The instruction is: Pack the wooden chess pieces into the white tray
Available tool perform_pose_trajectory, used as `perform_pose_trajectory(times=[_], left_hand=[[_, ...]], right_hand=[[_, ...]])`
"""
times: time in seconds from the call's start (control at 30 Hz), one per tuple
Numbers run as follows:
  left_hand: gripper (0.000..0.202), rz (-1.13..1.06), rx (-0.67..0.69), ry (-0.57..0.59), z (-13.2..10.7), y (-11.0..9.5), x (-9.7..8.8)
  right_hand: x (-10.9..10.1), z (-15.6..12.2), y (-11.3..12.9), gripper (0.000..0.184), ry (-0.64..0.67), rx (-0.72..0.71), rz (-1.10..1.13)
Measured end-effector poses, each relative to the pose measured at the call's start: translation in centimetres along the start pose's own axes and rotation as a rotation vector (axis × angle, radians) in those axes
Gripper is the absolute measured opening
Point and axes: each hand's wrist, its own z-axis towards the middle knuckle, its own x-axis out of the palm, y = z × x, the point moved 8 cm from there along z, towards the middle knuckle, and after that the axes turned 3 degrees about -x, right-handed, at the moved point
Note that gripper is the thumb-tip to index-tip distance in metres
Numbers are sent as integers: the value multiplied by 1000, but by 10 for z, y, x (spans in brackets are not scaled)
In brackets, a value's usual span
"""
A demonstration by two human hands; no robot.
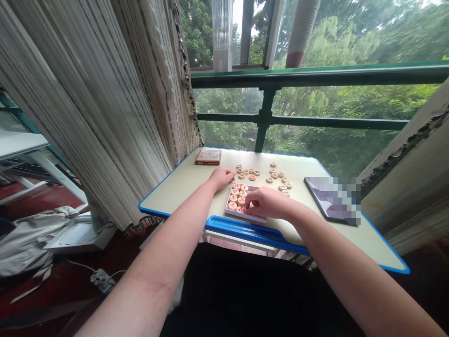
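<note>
Resting over the near edge of the desk [182,185], the right hand [268,203] was seen curled above a shallow box [245,216], its fingertips pressed down on one of the round wooden pieces packed inside, though a true pinch could not be told from this angle. The boxed pieces [237,196] were laid flat in rows, red characters up, filling the left part of the box. The left hand [220,178] was placed just beyond the box's far-left corner, fingers loosely bent, touching or nearly touching the closest of the loose pieces [247,173]; whether anything was gripped could not be made out. A second scatter of pieces [278,180] was spread to the right, and a box lid [208,157] was parked near the far-left corner. A dark tablet [331,199] was lying near the right edge. Trouble, by judgement, could be caused by the box's position: it was set right against the raised blue lip [245,231], so a downward press on its near side might tip it and spill the rows. Loose discs could also be knocked and rolled off by a sweeping wrist.
</note>
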Motion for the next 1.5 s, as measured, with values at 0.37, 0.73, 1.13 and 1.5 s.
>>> perform_pose_trajectory(times=[0.37, 0.73, 1.13, 1.5], left_hand=[[38, 24, -10, -3, -2, -3, -1], [36, 25, -46, -43, -4, -4, -5], [39, -51, -130, -80, 2, 7, -8], [27, -36, -250, 280, 19, 3, 0]], right_hand=[[-25, -4, -33, 22, -116, 212, -214], [-16, 11, -74, 22, -230, 434, -208], [-16, 26, -83, 24, -425, 490, -140], [-23, 27, -101, 24, -416, 449, 163]])
